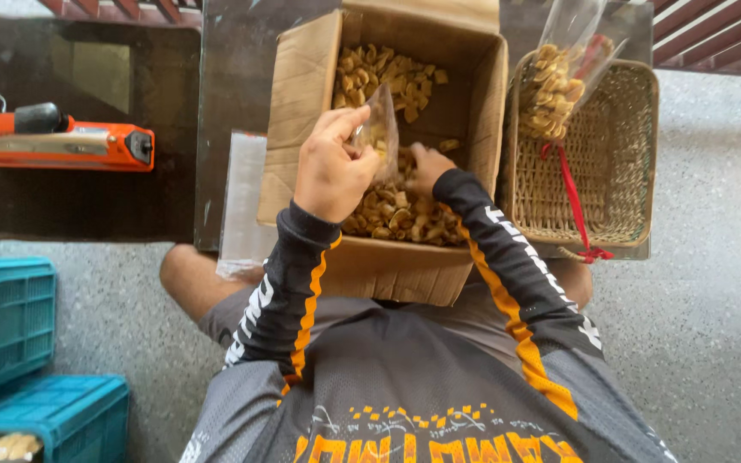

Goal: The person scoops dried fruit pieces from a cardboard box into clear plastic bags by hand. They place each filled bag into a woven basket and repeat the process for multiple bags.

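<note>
Clear bag (379, 129) pinched in left hand (329, 167) grip above chips (396, 210)

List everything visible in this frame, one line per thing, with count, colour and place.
open cardboard box: one, brown, centre, on the person's lap edge
pale yellow snack pieces: many, loose inside the box
small clear plastic bag: one, transparent, held over the box
woven wicker basket: one, tan, right of the box
filled clear bag of snacks: one, leaning in the basket
red ribbon: one, trailing across the basket
orange bar-shaped tool: one, left, on dark surface
teal plastic crates: two, lower left
stack of clear flat bags: one, left of the box
left hand: holds the small bag
right hand: in the box, on the snack pieces
</note>
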